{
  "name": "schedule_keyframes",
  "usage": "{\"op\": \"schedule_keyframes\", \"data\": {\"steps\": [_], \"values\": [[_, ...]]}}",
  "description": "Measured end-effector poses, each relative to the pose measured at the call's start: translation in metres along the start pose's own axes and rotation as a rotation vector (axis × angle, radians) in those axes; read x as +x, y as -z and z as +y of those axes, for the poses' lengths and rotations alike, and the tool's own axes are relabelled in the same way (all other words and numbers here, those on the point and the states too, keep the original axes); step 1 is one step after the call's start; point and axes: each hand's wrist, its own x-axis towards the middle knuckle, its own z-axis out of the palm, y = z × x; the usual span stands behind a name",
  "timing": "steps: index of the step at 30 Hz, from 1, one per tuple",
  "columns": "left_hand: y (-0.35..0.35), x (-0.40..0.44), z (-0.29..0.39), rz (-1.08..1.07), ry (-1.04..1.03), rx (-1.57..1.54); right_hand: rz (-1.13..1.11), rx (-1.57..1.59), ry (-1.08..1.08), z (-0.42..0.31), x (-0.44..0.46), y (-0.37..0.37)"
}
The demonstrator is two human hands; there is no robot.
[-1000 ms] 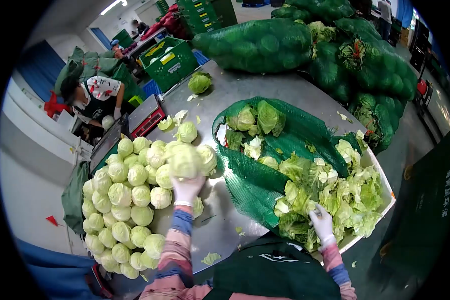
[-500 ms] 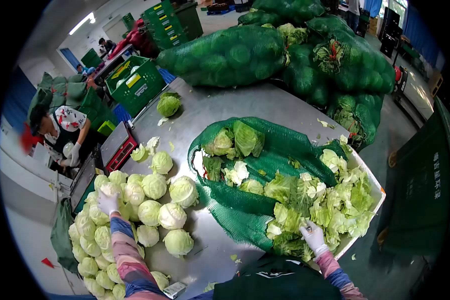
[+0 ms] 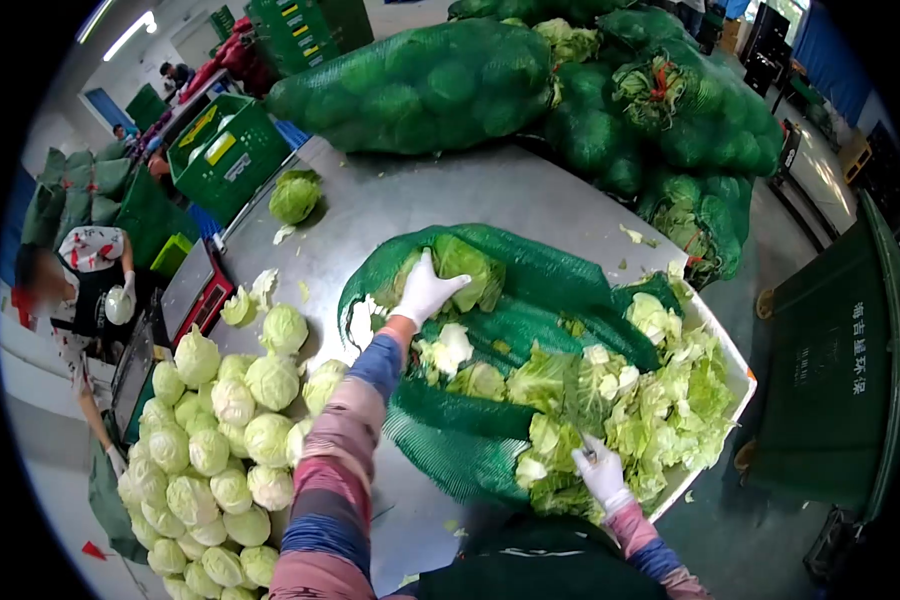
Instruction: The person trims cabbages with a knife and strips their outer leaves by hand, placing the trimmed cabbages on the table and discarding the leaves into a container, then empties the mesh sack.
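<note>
My left hand [image 3: 430, 290] reaches over the green mesh bag [image 3: 560, 290], thumb and fingers spread, against an untrimmed leafy cabbage [image 3: 478, 272] at the bag's mouth. Whether it touches or grips the cabbage I cannot tell. My right hand [image 3: 602, 474] is closed around a small knife [image 3: 584, 442], its thin blade pointing up among loose leaves. Beside it, cut outer cabbage leaves [image 3: 685, 400] fill a white bin [image 3: 735, 345]. Both hands wear white gloves. To the left of my forearm, pale trimmed cabbages [image 3: 210, 452] are heaped on the metal table [image 3: 370, 200].
Full mesh sacks of cabbages [image 3: 420, 90] line the table's far side. A lone cabbage [image 3: 295, 196] lies near a green crate [image 3: 225, 155]. At left, a co-worker [image 3: 95, 270] holds a cabbage beside a red-framed scale [image 3: 205, 290]. A large dark green bin [image 3: 830, 370] stands right.
My left hand has moved from the trimmed cabbages rightward to the leafy one in the mesh bag. My right hand stays by the leaves. The view has shifted slightly; the co-worker has straightened.
</note>
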Motion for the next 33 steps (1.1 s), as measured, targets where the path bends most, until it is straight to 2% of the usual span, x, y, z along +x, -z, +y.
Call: {"op": "schedule_keyframes", "data": {"steps": [2, 4, 8, 10, 12, 14, 19, 22, 24, 25, 26, 27, 28, 29, 30, 31, 32, 33], "values": [[-0.025, 0.025, 0.019, 0.096, 0.002, 0.233, 0.050, -0.042, 0.052, 0.019, -0.005, 0.003], [-0.028, 0.032, 0.045, 0.115, 0.017, 0.443, 0.023, 0.068, -0.134, -0.010, -0.011, 0.021], [-0.037, 0.045, 0.052, 0.108, 0.036, 0.503, 0.052, 0.187, -0.216, 0.040, -0.020, 0.027], [-0.045, 0.039, 0.063, 0.126, 0.046, 0.576, -0.007, 0.097, -0.260, 0.015, -0.033, 0.043], [-0.050, 0.038, 0.062, 0.110, -0.068, 0.553, -0.068, 0.143, -0.411, -0.022, -0.033, 0.053], [-0.053, 0.032, 0.065, 0.113, -0.087, 0.442, -0.004, 0.070, -0.223, 0.006, -0.029, 0.044], [-0.043, 0.006, 0.049, 0.018, 0.024, 0.116, 0.014, 0.186, -0.168, -0.001, -0.025, 0.046], [-0.032, -0.047, 0.063, -0.278, 0.160, -0.493, -0.024, 0.351, -0.211, 0.021, -0.014, 0.047], [-0.036, -0.093, 0.081, -0.363, 0.067, -0.527, -0.136, 0.404, -0.397, 0.026, -0.006, 0.054], [-0.010, -0.131, 0.120, -0.445, 0.037, -0.510, -0.171, 0.394, -0.349, 0.021, -0.001, 0.058], [-0.028, -0.148, 0.122, -0.517, -0.042, -0.499, -0.111, 0.290, -0.326, -0.024, -0.011, 0.072], [-0.042, -0.163, 0.120, -0.501, -0.140, -0.399, 0.020, -0.053, -0.208, 0.046, 0.024, 0.054], [-0.056, -0.181, 0.125, -0.509, -0.246, -0.306, 0.128, -0.116, 0.001, 0.057, 0.028, 0.053], [-0.074, -0.201, 0.124, -0.488, -0.327, -0.225, 0.249, 0.050, -0.036, 0.026, 0.017, 0.056], [-0.093, -0.213, 0.117, -0.438, -0.378, -0.156, 0.343, -0.005, 0.077, 0.049, 0.030, 0.049], [-0.101, -0.222, 0.120, -0.438, -0.415, -0.064, 0.297, 0.013, 0.086, 0.017, 0.025, 0.062], [-0.122, -0.228, 0.110, -0.469, -0.403, 0.038, 0.395, 0.184, 0.210, 0.023, 0.027, 0.056], [-0.127, -0.235, 0.113, -0.452, -0.436, 0.056, 0.323, 0.184, 0.185, 0.037, 0.028, 0.055]]}}
